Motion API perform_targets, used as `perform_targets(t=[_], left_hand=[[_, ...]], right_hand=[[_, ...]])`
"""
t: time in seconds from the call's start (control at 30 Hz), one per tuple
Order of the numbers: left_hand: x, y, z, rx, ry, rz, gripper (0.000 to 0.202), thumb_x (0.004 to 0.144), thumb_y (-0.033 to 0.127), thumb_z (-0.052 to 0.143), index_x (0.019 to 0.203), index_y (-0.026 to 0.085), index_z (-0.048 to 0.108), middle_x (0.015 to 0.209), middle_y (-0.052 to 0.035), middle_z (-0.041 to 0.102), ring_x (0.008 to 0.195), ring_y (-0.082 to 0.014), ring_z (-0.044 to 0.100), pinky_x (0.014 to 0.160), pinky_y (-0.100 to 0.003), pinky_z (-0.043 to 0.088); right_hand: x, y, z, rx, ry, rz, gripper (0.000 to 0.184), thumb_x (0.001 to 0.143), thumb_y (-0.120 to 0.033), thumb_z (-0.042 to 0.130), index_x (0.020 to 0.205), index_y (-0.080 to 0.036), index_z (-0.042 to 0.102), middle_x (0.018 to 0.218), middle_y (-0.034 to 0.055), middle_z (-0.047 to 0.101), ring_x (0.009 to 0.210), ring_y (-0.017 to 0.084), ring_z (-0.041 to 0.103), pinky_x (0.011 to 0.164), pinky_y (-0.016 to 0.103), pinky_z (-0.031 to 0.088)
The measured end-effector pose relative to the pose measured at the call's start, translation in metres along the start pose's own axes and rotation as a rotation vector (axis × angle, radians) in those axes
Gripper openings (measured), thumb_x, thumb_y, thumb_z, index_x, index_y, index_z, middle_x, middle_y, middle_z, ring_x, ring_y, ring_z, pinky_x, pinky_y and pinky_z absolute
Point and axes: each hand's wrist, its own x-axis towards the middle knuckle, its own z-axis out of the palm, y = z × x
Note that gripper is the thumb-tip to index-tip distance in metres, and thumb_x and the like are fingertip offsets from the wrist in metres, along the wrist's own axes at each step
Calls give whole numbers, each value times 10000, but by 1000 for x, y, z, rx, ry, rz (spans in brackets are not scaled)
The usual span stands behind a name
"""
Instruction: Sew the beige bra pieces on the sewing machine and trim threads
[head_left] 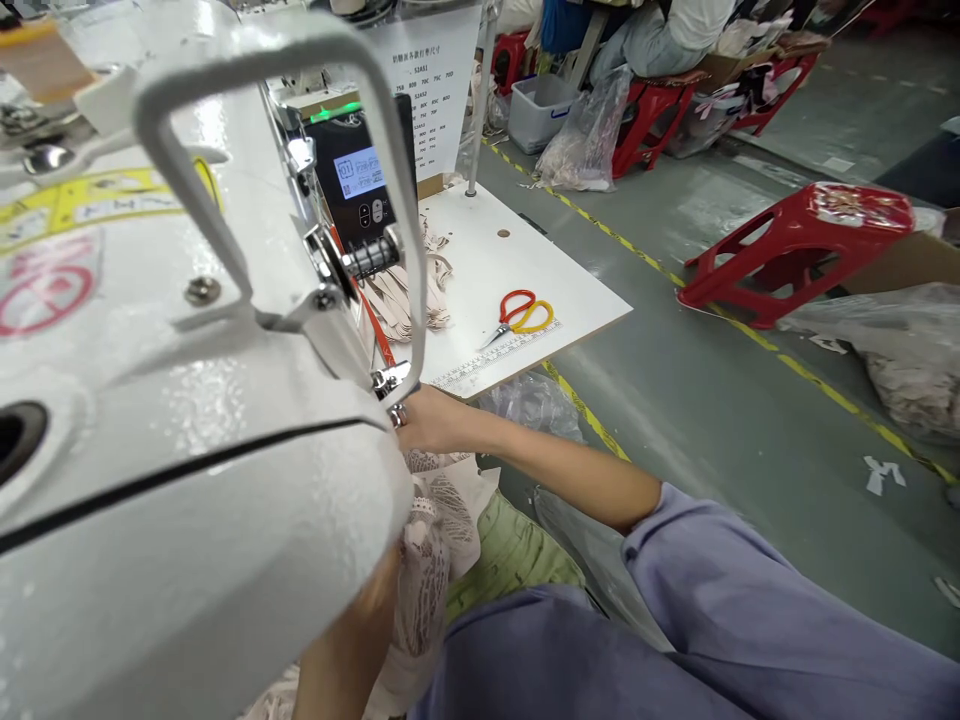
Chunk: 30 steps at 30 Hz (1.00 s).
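Note:
A big white sewing machine fills the left of the head view and hides most of the work under it. My right hand reaches under the machine head at the table's front edge; its fingers are hidden behind the machine body. Only my left forearm shows at the bottom, and that hand is out of sight behind the machine. Pale lace fabric hangs between my arms over my lap. The machine's control panel shows a lit screen.
On the white table lie scissors with red and yellow handles and a pile of beige straps. A red stool stands on the floor to the right. Plastic bags, a grey bin and a seated person are behind.

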Motion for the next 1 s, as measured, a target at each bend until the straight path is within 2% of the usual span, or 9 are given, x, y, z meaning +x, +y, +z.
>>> perform_targets(t=[0.2,0.4,0.5,0.6,0.73,0.83,1.0], left_hand=[[-1,-5,3,32,17,-1,345,891,418,518,1042,259,786,980,-62,789,915,-255,742,689,-279,602],[-2,-9,3,48,-4,-1,343,891,405,525,1073,262,778,841,-35,791,696,-214,736,574,-256,580],[0,-5,1,47,-14,-18,317,891,401,548,1058,268,781,840,-22,792,713,-213,742,557,-245,572],[0,5,1,26,-6,-44,307,913,401,539,1036,262,783,883,-18,796,813,-225,756,583,-249,581],[-5,15,2,88,43,-58,333,946,410,491,1053,260,769,969,-15,793,902,-213,753,718,-257,590],[-10,13,2,191,78,-28,329,948,393,478,1051,253,756,981,-26,792,912,-211,749,776,-255,572],[-12,3,-1,252,80,8,294,945,360,486,1043,270,747,948,-17,793,861,-199,751,728,-237,564]], right_hand=[[2,4,1,7,-12,-21,50,777,-146,651,822,-146,630,989,51,575,849,172,523,771,296,465],[2,5,0,-4,-6,-38,58,774,-163,663,830,-159,647,966,53,580,853,189,517,818,323,472],[3,8,0,2,-12,-64,63,778,-172,653,836,-151,640,971,51,578,838,179,514,806,314,467],[4,13,2,3,-16,-87,78,783,-185,644,847,-143,633,955,46,580,820,171,520,775,297,455],[4,17,4,-13,-5,-104,113,799,-217,655,881,-144,628,959,44,590,852,173,548,768,276,438],[3,19,7,-3,27,-137,121,814,-221,653,907,-147,626,1003,48,609,906,177,568,792,266,440],[2,20,14,29,93,-133,126,824,-217,657,932,-155,634,1084,54,629,970,186,584,845,278,459]])
